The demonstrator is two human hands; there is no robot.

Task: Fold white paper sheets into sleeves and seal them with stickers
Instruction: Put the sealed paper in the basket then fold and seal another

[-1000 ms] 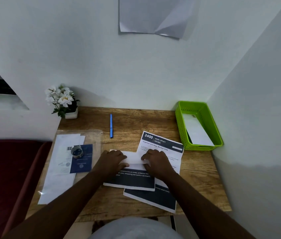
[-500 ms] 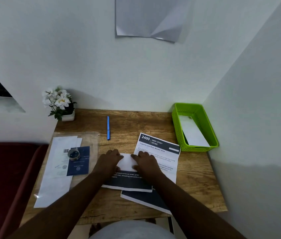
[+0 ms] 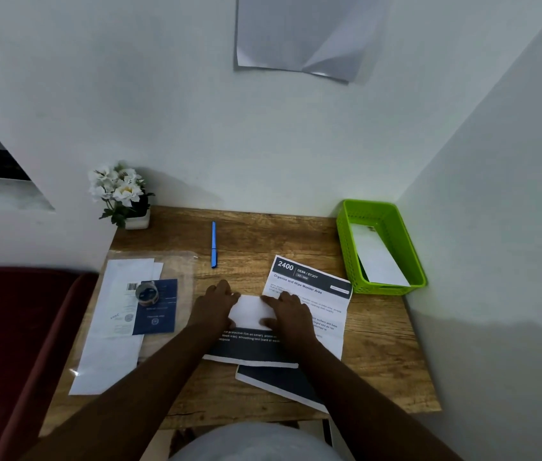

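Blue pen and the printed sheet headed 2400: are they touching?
Apart. The head view shows the pen lying left of and behind the sheet, with bare wood of the desk between the pen's near tip and the sheet's corner.

Grainy wooden desk (image 3: 263, 241), matt paper (image 3: 249, 312)

Single head-worn wide-angle view, looking forward and down from above the near edge of a wooden desk (image 3: 196, 387), facing a white wall corner at 12 o'clock. Sitting close: both forearms entering from 6 o'clock, left hand (image 3: 214, 306) and right hand (image 3: 288, 311) landing near frame centre. Taking in green basket (image 3: 346, 234) at 2 o'clock, flower pot (image 3: 136, 221) at 10 o'clock. No second view sharing anything.
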